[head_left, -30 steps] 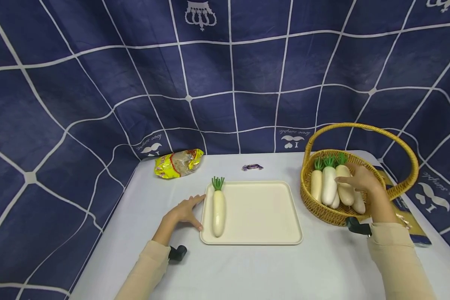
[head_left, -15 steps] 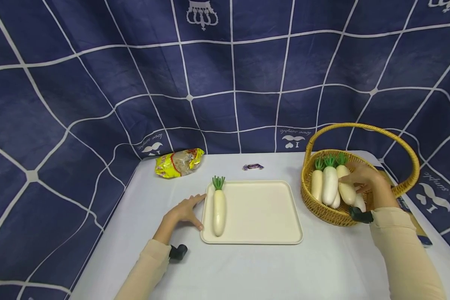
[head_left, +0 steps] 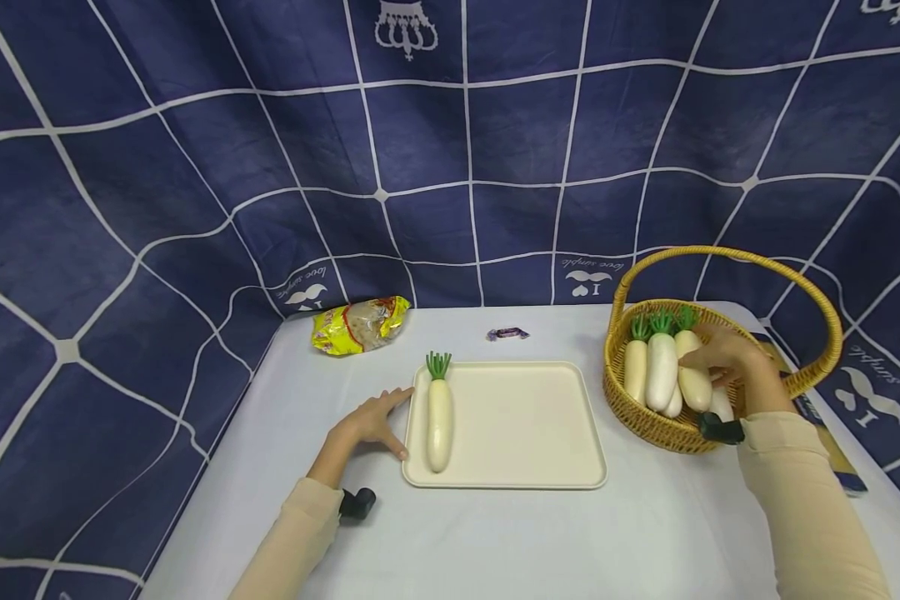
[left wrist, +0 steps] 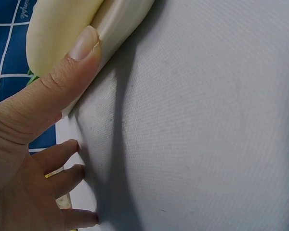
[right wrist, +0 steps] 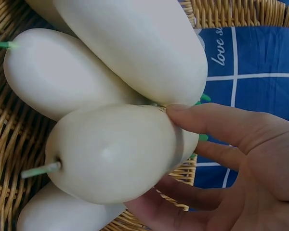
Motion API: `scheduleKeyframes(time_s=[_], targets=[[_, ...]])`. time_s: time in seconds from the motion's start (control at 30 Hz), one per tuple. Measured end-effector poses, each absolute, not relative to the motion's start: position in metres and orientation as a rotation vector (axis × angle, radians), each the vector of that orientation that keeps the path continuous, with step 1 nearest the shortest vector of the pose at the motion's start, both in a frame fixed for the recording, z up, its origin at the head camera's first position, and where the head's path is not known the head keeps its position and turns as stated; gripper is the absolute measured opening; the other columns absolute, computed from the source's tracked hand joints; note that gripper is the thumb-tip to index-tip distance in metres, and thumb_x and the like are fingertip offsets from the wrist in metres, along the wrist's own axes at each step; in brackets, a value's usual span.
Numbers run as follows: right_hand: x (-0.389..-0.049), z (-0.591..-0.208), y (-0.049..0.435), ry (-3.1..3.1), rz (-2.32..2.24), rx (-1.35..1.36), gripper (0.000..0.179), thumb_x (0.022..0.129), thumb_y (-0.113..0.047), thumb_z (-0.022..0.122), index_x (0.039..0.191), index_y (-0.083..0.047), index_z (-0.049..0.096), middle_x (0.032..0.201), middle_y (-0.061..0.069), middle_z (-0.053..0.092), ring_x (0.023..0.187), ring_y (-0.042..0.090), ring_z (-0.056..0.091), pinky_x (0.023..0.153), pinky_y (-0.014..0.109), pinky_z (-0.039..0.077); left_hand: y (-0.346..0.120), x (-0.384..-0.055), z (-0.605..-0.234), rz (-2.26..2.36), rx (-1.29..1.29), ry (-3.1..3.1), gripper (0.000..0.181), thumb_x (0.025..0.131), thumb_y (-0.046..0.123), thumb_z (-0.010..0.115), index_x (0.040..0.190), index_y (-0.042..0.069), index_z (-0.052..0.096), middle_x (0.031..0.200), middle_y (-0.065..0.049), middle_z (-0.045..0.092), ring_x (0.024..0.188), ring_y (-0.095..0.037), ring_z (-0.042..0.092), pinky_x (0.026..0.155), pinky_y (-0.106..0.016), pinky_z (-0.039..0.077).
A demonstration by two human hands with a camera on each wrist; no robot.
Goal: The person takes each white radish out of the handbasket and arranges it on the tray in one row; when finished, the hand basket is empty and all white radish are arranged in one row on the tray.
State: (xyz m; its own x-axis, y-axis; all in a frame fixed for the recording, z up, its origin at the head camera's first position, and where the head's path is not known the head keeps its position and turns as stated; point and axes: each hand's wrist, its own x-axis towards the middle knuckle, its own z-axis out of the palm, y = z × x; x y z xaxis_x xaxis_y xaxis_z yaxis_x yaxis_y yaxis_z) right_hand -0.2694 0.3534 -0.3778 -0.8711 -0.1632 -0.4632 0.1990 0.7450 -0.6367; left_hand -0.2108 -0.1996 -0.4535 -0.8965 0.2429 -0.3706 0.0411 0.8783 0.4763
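Note:
My left hand (head_left: 369, 422) rests at the left edge of a cream tray (head_left: 525, 425), fingers spread, thumb against the rim in the left wrist view. A white radish (head_left: 439, 427) with green tops lies lengthwise on the tray's left side. At the right, my right hand (head_left: 729, 354) reaches into a wicker basket (head_left: 648, 427) of several radishes. There it grips a plump white radish (right wrist: 111, 149), thumb on top and fingers curled beneath in the right wrist view. Other radishes (right wrist: 139, 43) lie against it.
The basket's tall handle (head_left: 727, 250) arches over the right arm. A yellow snack bag (head_left: 362, 326) and a small purple wrapped candy (head_left: 507, 333) lie behind the tray. A gold and dark blue flat package (head_left: 832, 450) is partly hidden behind the right forearm. A blue checked cloth (head_left: 450, 150) hangs behind.
My right hand has shifted slightly right and its fingers have drawn in round the radish, while the forearm swung right. The left hand and the tray stay put.

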Motion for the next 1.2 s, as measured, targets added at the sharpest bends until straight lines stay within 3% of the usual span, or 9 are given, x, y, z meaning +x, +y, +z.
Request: scheduleKeyframes(time_s=[0.77, 1.0, 1.2], targets=[[-0.256, -0.372, 0.357, 2.587, -1.081, 0.075, 0.091, 0.089, -0.028, 0.062, 0.143, 0.012, 0.002, 0.119, 0.038, 0.035, 0.078, 0.025, 0.059, 0.068, 0.043, 0.058, -0.199, -0.21, -0.455, 0.661, 0.204, 2.64, 0.116, 0.047, 0.03, 0.092, 0.147, 0.015, 0.034, 0.151, -0.018, 0.028, 0.139, -0.043, 0.02, 0.11, -0.062, 0.019], [-0.245, -0.368, 0.351, 2.619, -1.151, 0.021, 0.092, 0.09, -0.03, 0.061, 0.145, 0.01, -0.001, 0.128, 0.042, 0.027, 0.08, 0.021, 0.06, 0.069, 0.043, 0.058, -0.199, -0.21, -0.456, 0.663, 0.207, 2.647, 0.116, 0.047, 0.029, 0.092, 0.146, 0.014, 0.035, 0.151, -0.018, 0.029, 0.139, -0.043, 0.021, 0.11, -0.062, 0.02], [-0.236, -0.368, 0.344, 2.531, -1.31, -0.009, 0.091, 0.092, -0.029, 0.059, 0.147, 0.006, -0.005, 0.134, 0.044, 0.02, 0.092, 0.028, 0.06, 0.076, 0.044, 0.057, -0.199, -0.209, -0.456, 0.674, 0.19, 2.638, 0.116, 0.048, 0.029, 0.092, 0.147, 0.015, 0.034, 0.151, -0.018, 0.028, 0.139, -0.042, 0.019, 0.11, -0.062, 0.019]])
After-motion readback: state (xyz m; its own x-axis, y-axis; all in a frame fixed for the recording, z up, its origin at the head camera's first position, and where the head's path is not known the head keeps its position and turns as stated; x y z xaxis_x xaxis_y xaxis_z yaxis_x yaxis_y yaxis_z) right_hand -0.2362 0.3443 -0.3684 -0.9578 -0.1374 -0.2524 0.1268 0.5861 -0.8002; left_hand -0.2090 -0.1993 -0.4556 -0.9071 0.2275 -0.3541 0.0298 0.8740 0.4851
